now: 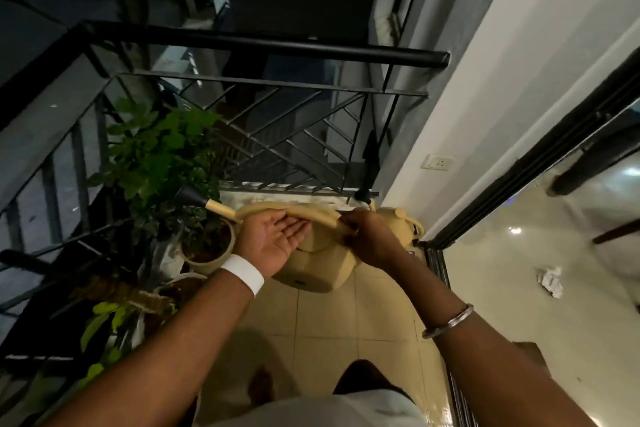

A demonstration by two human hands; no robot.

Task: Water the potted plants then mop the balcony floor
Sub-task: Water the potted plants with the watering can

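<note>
Balcony corner, left: a leafy potted plant (156, 156) stands in a pale pot (207, 253) against the railing (277, 45). The yellow watering can (318, 270) is held above the tiled floor (329, 319), tipped left, its black nozzle (188, 196) over the plant's leaves. The left hand (273, 239) (white wristband) lies palm up, fingers straight, under the can's arched handle, clasping nothing. The right hand (367, 239) (metal bangle on the forearm) has its fingers curled round the handle's rear end. A wall socket (438, 162) sits beyond.
</note>
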